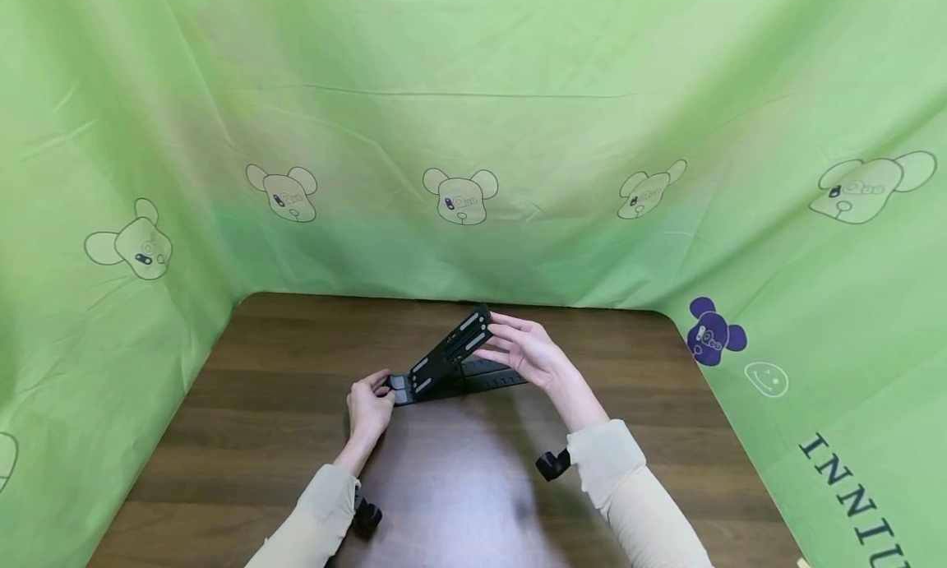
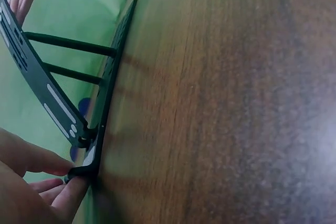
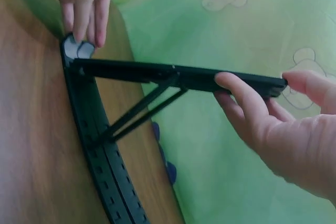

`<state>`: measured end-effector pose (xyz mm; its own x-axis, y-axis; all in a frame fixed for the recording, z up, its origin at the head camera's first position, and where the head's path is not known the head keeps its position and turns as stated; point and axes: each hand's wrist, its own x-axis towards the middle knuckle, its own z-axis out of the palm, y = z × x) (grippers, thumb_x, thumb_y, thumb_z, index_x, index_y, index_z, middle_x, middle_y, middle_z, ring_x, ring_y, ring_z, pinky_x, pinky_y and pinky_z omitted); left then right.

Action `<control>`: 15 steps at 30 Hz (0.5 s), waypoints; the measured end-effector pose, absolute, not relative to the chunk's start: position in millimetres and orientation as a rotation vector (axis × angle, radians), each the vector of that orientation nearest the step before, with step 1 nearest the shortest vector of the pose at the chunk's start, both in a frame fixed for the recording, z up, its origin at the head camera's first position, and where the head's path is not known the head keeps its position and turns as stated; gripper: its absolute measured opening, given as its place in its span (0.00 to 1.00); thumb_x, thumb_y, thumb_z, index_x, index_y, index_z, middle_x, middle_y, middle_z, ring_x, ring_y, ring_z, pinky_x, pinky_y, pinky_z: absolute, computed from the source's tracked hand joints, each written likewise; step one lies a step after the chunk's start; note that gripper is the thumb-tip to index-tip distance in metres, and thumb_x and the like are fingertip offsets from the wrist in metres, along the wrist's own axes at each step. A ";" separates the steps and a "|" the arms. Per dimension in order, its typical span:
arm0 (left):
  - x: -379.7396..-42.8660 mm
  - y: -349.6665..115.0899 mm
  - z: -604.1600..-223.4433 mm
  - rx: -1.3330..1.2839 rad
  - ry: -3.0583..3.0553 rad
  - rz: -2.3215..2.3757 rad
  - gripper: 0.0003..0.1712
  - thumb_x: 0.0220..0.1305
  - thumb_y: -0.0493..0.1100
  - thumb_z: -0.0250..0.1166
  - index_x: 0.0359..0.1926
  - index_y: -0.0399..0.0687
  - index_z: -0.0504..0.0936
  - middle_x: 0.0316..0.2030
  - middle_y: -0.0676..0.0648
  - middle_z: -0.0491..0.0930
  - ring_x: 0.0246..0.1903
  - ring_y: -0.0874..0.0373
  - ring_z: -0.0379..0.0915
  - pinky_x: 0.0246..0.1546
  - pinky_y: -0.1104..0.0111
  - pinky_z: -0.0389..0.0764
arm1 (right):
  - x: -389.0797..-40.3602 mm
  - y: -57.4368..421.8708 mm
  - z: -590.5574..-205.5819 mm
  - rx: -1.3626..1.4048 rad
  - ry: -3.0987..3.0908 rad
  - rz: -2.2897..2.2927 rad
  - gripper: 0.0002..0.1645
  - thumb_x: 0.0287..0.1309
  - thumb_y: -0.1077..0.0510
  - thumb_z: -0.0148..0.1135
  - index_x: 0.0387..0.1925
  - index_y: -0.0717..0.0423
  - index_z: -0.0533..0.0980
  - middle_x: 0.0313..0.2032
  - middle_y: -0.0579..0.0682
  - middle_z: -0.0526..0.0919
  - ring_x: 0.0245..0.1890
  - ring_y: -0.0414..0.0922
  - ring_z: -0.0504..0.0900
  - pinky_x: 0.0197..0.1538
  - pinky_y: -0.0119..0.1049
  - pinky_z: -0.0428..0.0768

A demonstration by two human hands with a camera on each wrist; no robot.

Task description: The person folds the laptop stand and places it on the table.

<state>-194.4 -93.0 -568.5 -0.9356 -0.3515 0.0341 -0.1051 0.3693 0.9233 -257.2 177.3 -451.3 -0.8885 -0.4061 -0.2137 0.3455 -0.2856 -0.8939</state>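
A black folding laptop stand [image 1: 450, 353] sits on the wooden table, its top plate [image 2: 39, 74] raised at a slant above the base. Two thin struts [image 3: 140, 113] prop the plate from the base [image 3: 107, 169], which has rows of notches. My left hand [image 1: 368, 408] pinches the base's near-left end, beside the grey pad [image 3: 79, 49], between thumb and fingers. At the plate's raised end, my right hand [image 1: 534, 354] holds its edges with thumb and fingers spread around it. In the head view the plate hides part of the struts.
Brown wooden table [image 1: 244, 436] extends around the stand. Green cloth [image 1: 459, 256] with printed bear heads hangs behind it and on both sides. Black wrist cameras [image 1: 553, 466] hang by the cream sleeves [image 1: 318, 510].
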 end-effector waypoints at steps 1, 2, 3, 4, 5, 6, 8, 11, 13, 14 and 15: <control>-195.3 -92.9 -568.6 0.409 -2.397 -1.597 0.25 0.62 0.23 0.66 0.61 0.26 0.86 0.57 0.28 0.88 0.52 0.35 0.91 0.56 0.49 0.91 | -256.0 176.1 -451.4 -0.062 1.495 -2.215 0.36 0.82 0.72 0.46 0.84 0.73 0.51 0.56 0.51 0.86 0.57 0.48 0.87 0.59 0.41 0.93; -196.2 -92.8 -568.8 0.411 -2.390 -1.600 0.24 0.62 0.23 0.66 0.60 0.26 0.86 0.56 0.28 0.88 0.52 0.35 0.91 0.56 0.49 0.91 | -255.0 175.4 -451.7 -0.054 1.478 -2.233 0.36 0.82 0.72 0.46 0.84 0.74 0.52 0.54 0.50 0.87 0.57 0.48 0.87 0.58 0.41 0.93; -197.1 -92.6 -569.2 0.417 -2.383 -1.608 0.24 0.63 0.23 0.66 0.60 0.26 0.86 0.56 0.29 0.89 0.52 0.36 0.91 0.57 0.49 0.91 | -253.9 174.9 -451.9 -0.046 1.463 -2.249 0.36 0.82 0.72 0.47 0.84 0.74 0.52 0.53 0.50 0.88 0.56 0.47 0.88 0.58 0.41 0.93; -198.0 -92.5 -569.5 0.419 -2.377 -1.610 0.23 0.63 0.24 0.66 0.60 0.26 0.87 0.56 0.29 0.89 0.52 0.36 0.91 0.57 0.49 0.91 | -252.8 174.1 -452.1 -0.034 1.450 -2.264 0.36 0.82 0.72 0.47 0.84 0.75 0.52 0.52 0.49 0.89 0.55 0.46 0.89 0.58 0.41 0.93; -198.8 -92.5 -569.8 0.421 -2.372 -1.612 0.23 0.63 0.24 0.66 0.60 0.26 0.87 0.55 0.29 0.89 0.52 0.36 0.91 0.56 0.49 0.91 | -251.7 173.5 -452.3 -0.024 1.439 -2.278 0.36 0.81 0.72 0.48 0.84 0.75 0.52 0.51 0.49 0.90 0.54 0.46 0.89 0.58 0.41 0.93; -199.7 -92.5 -570.1 0.422 -2.366 -1.617 0.22 0.64 0.24 0.66 0.59 0.26 0.87 0.55 0.29 0.89 0.52 0.36 0.91 0.56 0.49 0.91 | -250.7 172.7 -452.5 -0.018 1.433 -2.287 0.37 0.81 0.72 0.48 0.83 0.75 0.51 0.51 0.49 0.90 0.53 0.46 0.90 0.58 0.41 0.93; -202.1 -93.0 -570.9 0.421 -2.356 -1.625 0.21 0.64 0.23 0.66 0.59 0.25 0.87 0.54 0.28 0.89 0.52 0.35 0.91 0.56 0.50 0.91 | -248.7 171.4 -452.8 0.004 1.426 -2.305 0.37 0.81 0.72 0.49 0.83 0.75 0.52 0.49 0.49 0.91 0.53 0.46 0.90 0.57 0.41 0.93; -206.3 -94.4 -571.9 0.418 -2.348 -1.632 0.20 0.65 0.23 0.66 0.58 0.25 0.88 0.53 0.27 0.89 0.53 0.35 0.91 0.57 0.50 0.91 | -245.5 168.6 -453.0 0.048 1.426 -2.321 0.36 0.81 0.72 0.49 0.83 0.75 0.52 0.47 0.48 0.92 0.52 0.46 0.90 0.56 0.39 0.93; -209.3 -95.6 -572.2 0.414 -2.345 -1.633 0.19 0.66 0.23 0.66 0.57 0.25 0.88 0.53 0.27 0.89 0.53 0.34 0.91 0.57 0.50 0.91 | -243.1 166.9 -453.1 0.078 1.423 -2.329 0.36 0.81 0.72 0.49 0.83 0.75 0.53 0.46 0.48 0.91 0.51 0.45 0.90 0.56 0.38 0.93; -210.6 -96.1 -572.4 0.414 -2.343 -1.635 0.19 0.66 0.23 0.66 0.57 0.25 0.88 0.53 0.27 0.89 0.53 0.34 0.91 0.57 0.51 0.91 | -241.9 166.1 -453.2 0.092 1.420 -2.333 0.36 0.81 0.72 0.49 0.83 0.74 0.53 0.46 0.48 0.91 0.51 0.45 0.90 0.56 0.38 0.93; -211.9 -96.7 -572.6 0.414 -2.340 -1.639 0.19 0.66 0.22 0.66 0.57 0.24 0.88 0.53 0.27 0.89 0.53 0.34 0.91 0.57 0.50 0.91 | -240.6 165.2 -453.3 0.103 1.418 -2.336 0.36 0.81 0.71 0.50 0.83 0.74 0.53 0.46 0.48 0.91 0.51 0.44 0.90 0.56 0.37 0.93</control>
<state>-211.9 -96.7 -572.6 -0.9272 -0.3720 0.0438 -0.0860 0.3253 0.9417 -240.6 165.2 -453.3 -0.9157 -0.3004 -0.2669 0.3754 -0.4026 -0.8348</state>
